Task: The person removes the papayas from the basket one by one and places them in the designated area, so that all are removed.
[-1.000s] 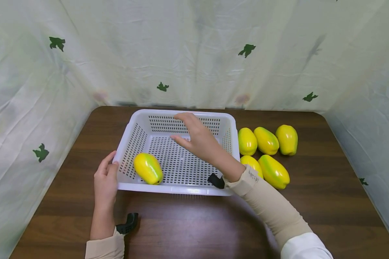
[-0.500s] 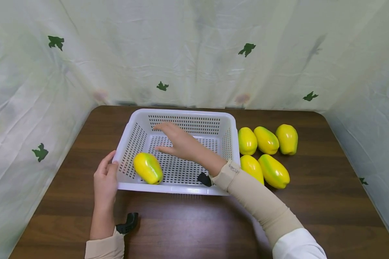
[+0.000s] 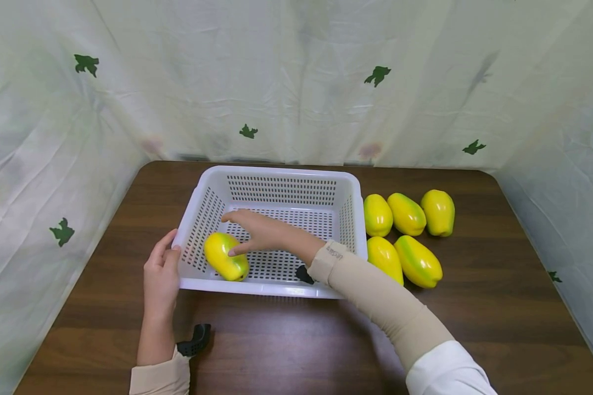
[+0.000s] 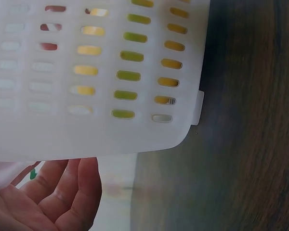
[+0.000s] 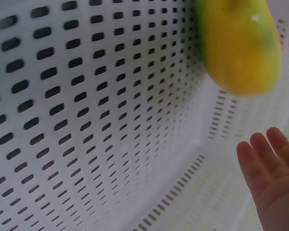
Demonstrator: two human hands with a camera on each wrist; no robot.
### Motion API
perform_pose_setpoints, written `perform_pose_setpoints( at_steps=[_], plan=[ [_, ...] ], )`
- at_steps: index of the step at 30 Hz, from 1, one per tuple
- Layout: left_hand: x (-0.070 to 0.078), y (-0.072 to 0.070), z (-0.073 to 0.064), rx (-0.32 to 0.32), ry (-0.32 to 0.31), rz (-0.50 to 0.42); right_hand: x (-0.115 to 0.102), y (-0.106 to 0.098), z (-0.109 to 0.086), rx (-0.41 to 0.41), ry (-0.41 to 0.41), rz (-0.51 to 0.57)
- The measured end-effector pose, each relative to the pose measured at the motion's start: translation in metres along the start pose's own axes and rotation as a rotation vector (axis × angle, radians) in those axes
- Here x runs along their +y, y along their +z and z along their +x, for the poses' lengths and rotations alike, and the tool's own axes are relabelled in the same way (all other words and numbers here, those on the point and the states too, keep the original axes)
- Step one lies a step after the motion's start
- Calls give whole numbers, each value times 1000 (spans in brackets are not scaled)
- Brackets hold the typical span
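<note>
A white plastic basket point(image 3: 277, 289) with slotted walls and floor sits on the table. My left hand point(image 3: 161, 277) holds its left rim, thumb on the edge; the left wrist view has the fingers point(image 4: 86, 192) curled beneath the rim, outside the wall. Inside, near the front left corner, lies one glossy yellow-green papaya point(image 3: 217, 255). Over the basket, my right hand point(image 3: 267, 230) reaches in with thumb and fingers spread apart, the thumb overlapping the papaya in the head view. From the right wrist, the fingers point(image 5: 262, 154) appear extended, with a gap between them and the papaya point(image 5: 241, 53).
Several more papayas point(image 3: 418, 262) lie in two rows on the brown wooden table point(image 3: 489, 307), close along the basket's right side. Behind the table hangs a pale curtain point(image 3: 306, 99) with green leaf shapes. A black wrist mount point(image 3: 195, 340) juts from the left sleeve.
My right hand has moved left and toward the front inside the basket, arriving at the papaya there. My left hand, the basket and the fruit have stayed in place.
</note>
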State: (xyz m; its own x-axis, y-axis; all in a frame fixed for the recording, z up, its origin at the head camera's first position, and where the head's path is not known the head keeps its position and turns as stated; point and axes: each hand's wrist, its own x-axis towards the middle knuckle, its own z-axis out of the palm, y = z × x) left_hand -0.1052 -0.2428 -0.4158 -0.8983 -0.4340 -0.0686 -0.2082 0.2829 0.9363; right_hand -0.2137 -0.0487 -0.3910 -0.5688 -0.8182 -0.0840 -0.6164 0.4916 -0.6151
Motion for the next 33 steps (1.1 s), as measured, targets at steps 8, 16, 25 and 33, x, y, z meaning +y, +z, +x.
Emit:
perform_pose_setpoints(
  at_steps=[8,16,25,33],
  plan=[
    [-1,1,1,-15,-9,-11,1,15,5,-114,-24,7],
    [0,0,0,-22,-18,-3,2,19,6,-160,-21,-21],
    [1,0,-1,-15,-13,9,3,16,2,-152,27,57],
    [-1,-1,0,-21,-18,1,2,14,1,-157,16,67]
  ],
)
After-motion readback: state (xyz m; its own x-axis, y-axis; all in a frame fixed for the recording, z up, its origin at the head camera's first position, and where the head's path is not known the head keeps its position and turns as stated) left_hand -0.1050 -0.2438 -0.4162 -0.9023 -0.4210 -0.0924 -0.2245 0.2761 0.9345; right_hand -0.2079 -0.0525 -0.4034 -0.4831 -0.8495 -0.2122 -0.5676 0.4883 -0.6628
